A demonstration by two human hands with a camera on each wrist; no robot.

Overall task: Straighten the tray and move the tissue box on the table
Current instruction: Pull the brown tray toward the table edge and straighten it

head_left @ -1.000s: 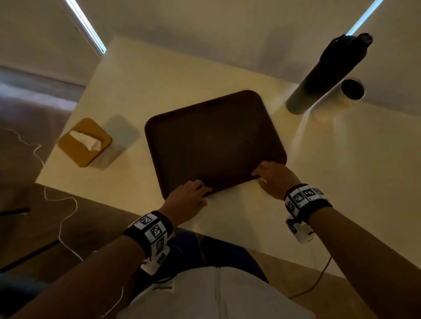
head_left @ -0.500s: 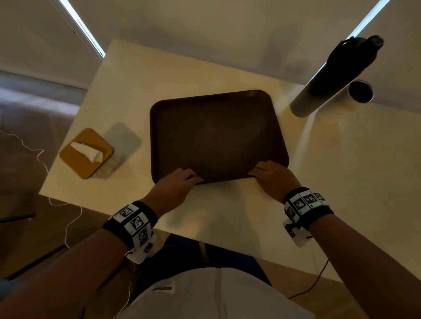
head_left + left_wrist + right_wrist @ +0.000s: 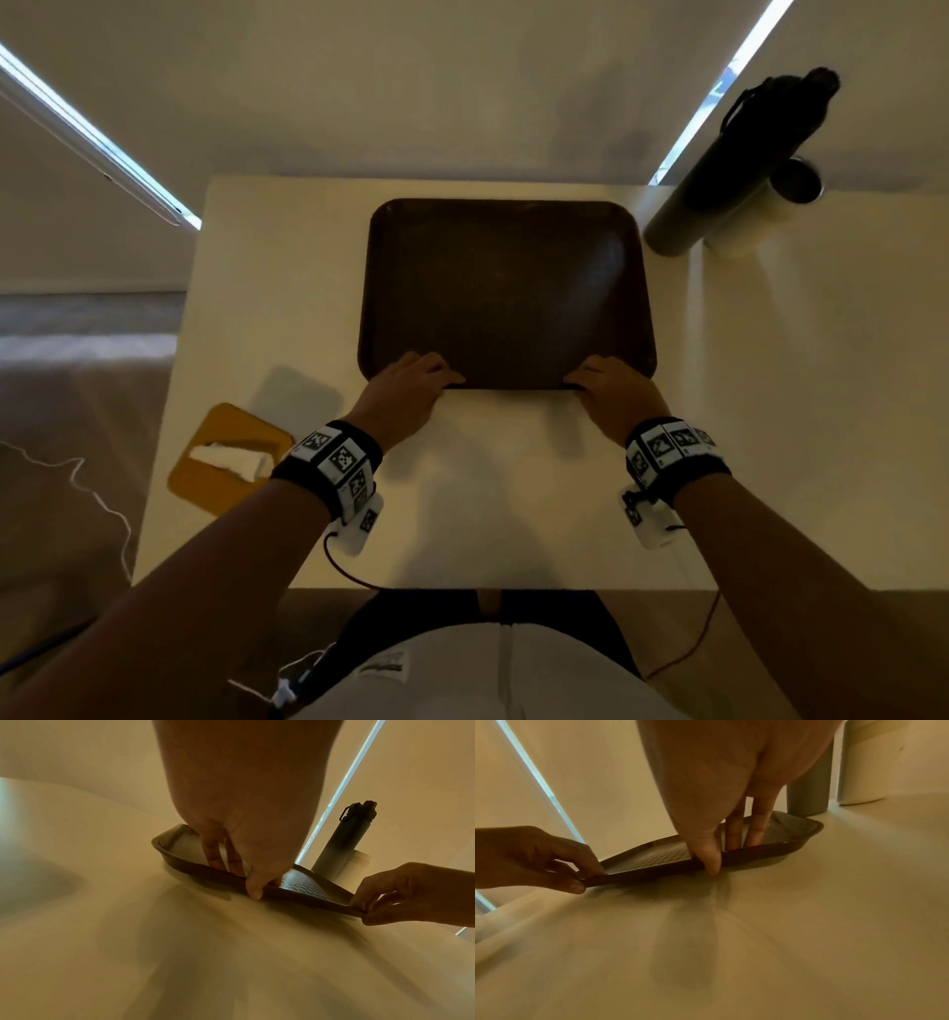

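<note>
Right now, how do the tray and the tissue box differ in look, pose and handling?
The tray is dark brown and lies square to the table; the tissue box is yellow and sits angled. The left hand and right hand pinch the tray's near rim; nothing touches the tissue box. Both rest on the table.

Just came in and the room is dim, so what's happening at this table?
A person is squaring up a dark brown rectangular tray on the pale table. The left hand and right hand each pinch its near rim. The yellow tissue box sits untouched at the left edge.
</note>
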